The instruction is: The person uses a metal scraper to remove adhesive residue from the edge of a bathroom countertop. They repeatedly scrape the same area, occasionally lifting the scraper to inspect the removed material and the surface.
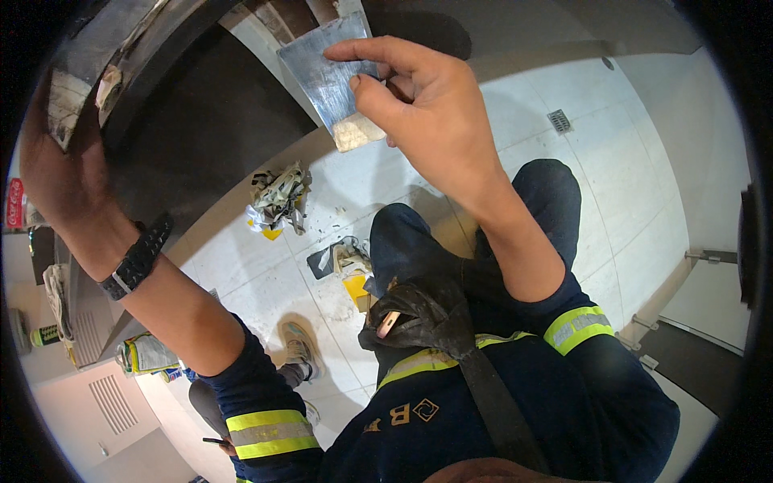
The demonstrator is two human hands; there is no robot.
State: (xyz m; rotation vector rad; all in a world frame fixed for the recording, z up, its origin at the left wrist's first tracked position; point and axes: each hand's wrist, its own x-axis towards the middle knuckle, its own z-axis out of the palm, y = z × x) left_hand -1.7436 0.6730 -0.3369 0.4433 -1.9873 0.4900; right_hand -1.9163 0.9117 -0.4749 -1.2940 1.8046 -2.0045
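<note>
My right hand [439, 121] is closed on a flat silvery metal plate [326, 68], with thumb and forefinger bent against its face. A lump of beige paste-like material [357, 133] sits at the plate's lower edge. At the far left, my left hand [68, 173] is raised in shadow beneath a dark overhanging edge. Between its thumb and fingers shows a flat, pale-smeared piece [68, 105]; its kind is hard to make out. A small beige lump [109, 84] lies close to the fingertips.
Below the dark panel [217, 113], crumpled wrappers or rags [278, 197] lie on the white tiled floor [250, 274]. More scraps [350, 262] lie beside my knee. Another person's shoe [302, 350] stands at lower left. A floor drain [560, 121] is at right.
</note>
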